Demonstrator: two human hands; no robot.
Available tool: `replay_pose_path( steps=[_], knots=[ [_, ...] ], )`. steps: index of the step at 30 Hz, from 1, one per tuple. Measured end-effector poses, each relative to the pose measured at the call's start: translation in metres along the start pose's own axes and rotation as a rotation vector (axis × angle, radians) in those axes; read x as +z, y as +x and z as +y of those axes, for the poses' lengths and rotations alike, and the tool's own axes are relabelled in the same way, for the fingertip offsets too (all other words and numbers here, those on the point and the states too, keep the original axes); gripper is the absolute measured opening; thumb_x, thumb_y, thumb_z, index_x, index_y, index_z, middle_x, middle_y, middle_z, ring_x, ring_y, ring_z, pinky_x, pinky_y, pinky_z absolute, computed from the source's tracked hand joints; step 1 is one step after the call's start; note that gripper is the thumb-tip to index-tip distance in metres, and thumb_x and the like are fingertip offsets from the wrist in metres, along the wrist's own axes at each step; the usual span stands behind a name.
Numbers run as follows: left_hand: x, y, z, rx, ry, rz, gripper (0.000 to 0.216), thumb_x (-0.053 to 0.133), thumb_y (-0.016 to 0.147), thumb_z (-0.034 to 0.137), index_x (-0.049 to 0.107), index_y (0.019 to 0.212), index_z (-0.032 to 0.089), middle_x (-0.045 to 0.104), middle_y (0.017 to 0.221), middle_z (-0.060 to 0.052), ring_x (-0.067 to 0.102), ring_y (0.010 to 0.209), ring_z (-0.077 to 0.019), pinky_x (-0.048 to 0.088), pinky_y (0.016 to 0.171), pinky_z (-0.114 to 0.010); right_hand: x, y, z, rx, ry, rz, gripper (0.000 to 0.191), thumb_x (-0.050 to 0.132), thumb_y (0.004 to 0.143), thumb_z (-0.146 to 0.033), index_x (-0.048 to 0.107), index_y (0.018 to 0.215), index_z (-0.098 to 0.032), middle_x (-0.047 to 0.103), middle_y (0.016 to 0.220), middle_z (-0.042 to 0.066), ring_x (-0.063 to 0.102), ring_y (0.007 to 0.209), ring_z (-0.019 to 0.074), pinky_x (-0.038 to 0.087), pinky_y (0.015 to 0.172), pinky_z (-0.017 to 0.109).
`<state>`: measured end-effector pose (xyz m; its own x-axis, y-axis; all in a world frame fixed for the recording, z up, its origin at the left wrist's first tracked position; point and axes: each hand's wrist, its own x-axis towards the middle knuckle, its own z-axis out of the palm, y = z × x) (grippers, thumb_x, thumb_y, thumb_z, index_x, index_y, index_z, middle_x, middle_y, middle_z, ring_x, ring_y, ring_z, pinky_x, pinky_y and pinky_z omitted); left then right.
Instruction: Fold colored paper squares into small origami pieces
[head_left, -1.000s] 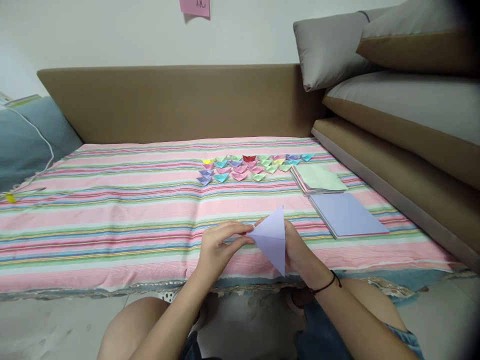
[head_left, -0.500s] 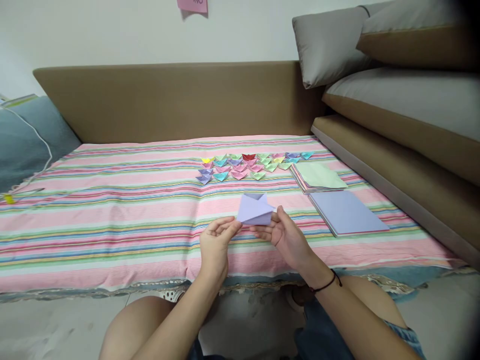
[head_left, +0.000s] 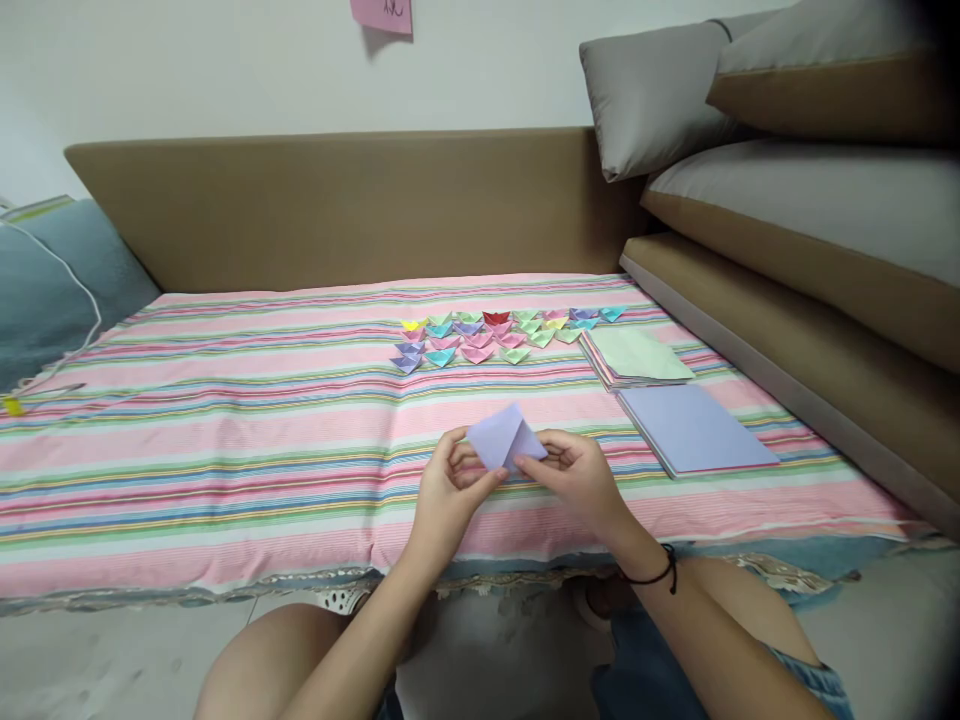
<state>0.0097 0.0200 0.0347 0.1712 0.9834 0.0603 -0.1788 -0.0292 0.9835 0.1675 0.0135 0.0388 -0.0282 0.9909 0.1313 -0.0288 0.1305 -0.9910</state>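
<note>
Between my two hands is a folded piece of lilac origami paper (head_left: pixel 495 436), tilted into a diamond shape with a flap crossing its front. My left hand (head_left: pixel 450 484) grips its left and lower edge, thumb in front and fingers behind. On the other side my right hand (head_left: pixel 576 472) pinches the lower right part, its thumb pressed on the flap. Past the hands, several small folded paper boats (head_left: pixel 477 340) in pink, green, blue, purple, yellow and red stand in rows on the striped cloth (head_left: pixel 300 440).
To the right lie a stack of pale green paper (head_left: pixel 641 355) and a stack of lilac paper (head_left: pixel 697 428). Grey and brown cushions (head_left: pixel 810 205) are piled at the right edge. A brown backrest (head_left: pixel 360 210) stands behind the cloth. A white cable (head_left: pixel 79 280) runs at far left.
The lilac paper has turned from a wide pocket-like shape to a diamond. Both hands have shifted their grip, and my right thumb has come down onto the front flap.
</note>
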Motion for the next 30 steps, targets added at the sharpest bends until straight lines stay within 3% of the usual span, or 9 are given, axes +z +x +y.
replay_pose_path(
  steps=[5, 8, 16, 20, 26, 30],
  knots=[
    [-0.013, 0.003, 0.02, 0.128, 0.111, -0.12, 0.052, 0.069, 0.072, 0.023, 0.042, 0.116, 0.022, 0.062, 0.105, -0.008, 0.061, 0.087, -0.0162, 0.05, 0.072, -0.027, -0.007, -0.003, -0.005, -0.083, -0.247, -0.164, 0.01, 0.062, 0.072, -0.023, 0.068, 0.076, -0.016, 0.066, 0.069, 0.004, 0.062, 0.064, 0.019, 0.049, 0.058, 0.028],
    [-0.02, 0.003, 0.029, 0.117, 0.139, -0.168, 0.041, 0.065, 0.076, 0.025, 0.047, 0.112, 0.02, 0.064, 0.102, -0.009, 0.062, 0.083, -0.016, 0.05, 0.07, -0.027, -0.009, -0.005, -0.008, -0.122, -0.303, -0.239, 0.011, 0.06, 0.073, -0.019, 0.069, 0.078, -0.016, 0.067, 0.071, 0.003, 0.061, 0.064, 0.0178, 0.048, 0.058, 0.027],
    [-0.025, 0.0, 0.039, 0.033, 0.226, -0.259, 0.037, 0.071, 0.07, 0.024, 0.059, 0.105, 0.017, 0.069, 0.093, -0.009, 0.065, 0.079, -0.0173, 0.052, 0.066, -0.026, -0.014, -0.006, -0.013, -0.157, -0.402, -0.436, 0.012, 0.059, 0.072, -0.015, 0.07, 0.076, -0.018, 0.063, 0.063, 0.001, 0.054, 0.058, 0.0134, 0.043, 0.054, 0.023],
    [-0.024, 0.0, 0.038, 0.015, 0.237, -0.181, 0.029, 0.072, 0.067, 0.025, 0.063, 0.093, 0.016, 0.07, 0.079, -0.007, 0.066, 0.071, -0.0163, 0.053, 0.062, -0.024, -0.018, -0.007, -0.01, -0.06, -0.281, -0.416, 0.013, 0.064, 0.071, -0.019, 0.069, 0.083, -0.018, 0.065, 0.073, 0.002, 0.057, 0.061, 0.0137, 0.048, 0.058, 0.025],
    [-0.018, 0.0, 0.031, 0.013, 0.12, 0.045, 0.027, 0.075, 0.062, 0.025, 0.062, 0.083, 0.014, 0.066, 0.062, -0.001, 0.063, 0.059, -0.013, 0.05, 0.054, -0.02, -0.009, -0.008, -0.003, 0.112, 0.06, -0.29, 0.044, 0.074, 0.064, -0.023, 0.058, 0.105, -0.022, 0.066, 0.09, 0.003, 0.064, 0.074, 0.0159, 0.053, 0.066, 0.028],
    [-0.016, -0.001, 0.031, 0.013, 0.077, 0.097, 0.026, 0.076, 0.06, 0.023, 0.061, 0.08, 0.014, 0.064, 0.058, 0.001, 0.06, 0.055, -0.0106, 0.049, 0.053, -0.019, -0.001, -0.008, 0.0, 0.148, 0.153, -0.268, 0.046, 0.078, 0.059, -0.021, 0.059, 0.101, -0.022, 0.067, 0.089, 0.002, 0.065, 0.078, 0.0161, 0.052, 0.069, 0.027]
  ],
)
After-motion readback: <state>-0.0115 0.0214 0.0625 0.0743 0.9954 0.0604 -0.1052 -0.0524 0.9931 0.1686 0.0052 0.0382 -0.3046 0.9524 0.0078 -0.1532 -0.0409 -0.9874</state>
